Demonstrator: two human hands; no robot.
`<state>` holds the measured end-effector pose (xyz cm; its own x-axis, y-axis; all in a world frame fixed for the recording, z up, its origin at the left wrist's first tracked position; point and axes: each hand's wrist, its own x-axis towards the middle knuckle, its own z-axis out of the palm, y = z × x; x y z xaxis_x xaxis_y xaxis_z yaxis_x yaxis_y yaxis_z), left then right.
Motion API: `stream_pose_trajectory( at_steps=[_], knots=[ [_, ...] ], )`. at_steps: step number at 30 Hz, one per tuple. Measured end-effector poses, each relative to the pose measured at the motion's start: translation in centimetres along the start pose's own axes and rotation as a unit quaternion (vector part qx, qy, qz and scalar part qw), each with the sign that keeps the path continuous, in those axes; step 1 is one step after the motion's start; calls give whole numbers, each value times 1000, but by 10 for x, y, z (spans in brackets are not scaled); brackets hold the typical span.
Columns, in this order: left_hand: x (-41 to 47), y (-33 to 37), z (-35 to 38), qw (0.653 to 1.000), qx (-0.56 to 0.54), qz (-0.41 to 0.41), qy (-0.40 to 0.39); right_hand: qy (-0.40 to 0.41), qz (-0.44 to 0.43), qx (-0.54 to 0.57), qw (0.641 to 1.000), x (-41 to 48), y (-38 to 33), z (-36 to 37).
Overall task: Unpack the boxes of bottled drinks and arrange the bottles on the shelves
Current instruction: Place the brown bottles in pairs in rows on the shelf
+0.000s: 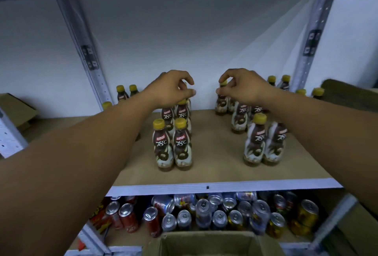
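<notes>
Left hand (173, 88) curled over the back of the left bottle group (173, 133) on the shelf (214, 163); grip unclear. Right hand (239, 86) pinches the yellow cap (224, 82) of a rear bottle (222, 106), right side.

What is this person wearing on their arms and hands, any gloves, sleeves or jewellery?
Nothing that shows. The left forearm and right forearm are bare to the picture's edge, no sleeve in view. The left hand and right hand are ungloved; no watch, bracelet or ring is visible.
</notes>
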<state>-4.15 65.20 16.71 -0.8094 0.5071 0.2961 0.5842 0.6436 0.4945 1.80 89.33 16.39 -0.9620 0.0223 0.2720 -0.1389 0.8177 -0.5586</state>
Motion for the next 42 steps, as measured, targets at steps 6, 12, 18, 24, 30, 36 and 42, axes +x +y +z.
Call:
stream_pose_trajectory(
  at_steps=[6,12,18,24,30,36,42],
  knots=[
    [-9,62,47,998,-6,24,-59,18,28,-38,999,-50,40,-53],
    [-12,100,106,994,-41,38,-94,-13,53,-51,997,-81,101,-67],
    [-10,102,162,990,-119,14,-80,-53,52,55,996,-102,142,-48],
    [-17,93,193,981,-191,3,-27,-3,37,137,990,-108,163,-22],
    [-20,90,199,975,-222,7,-16,17,20,151,988,-109,165,-12],
    [-22,84,195,976,-217,0,-8,15,18,158,987,-107,162,-7],
    [-30,73,185,979,-205,-5,-2,16,14,162,987,-105,150,4]
  ],
)
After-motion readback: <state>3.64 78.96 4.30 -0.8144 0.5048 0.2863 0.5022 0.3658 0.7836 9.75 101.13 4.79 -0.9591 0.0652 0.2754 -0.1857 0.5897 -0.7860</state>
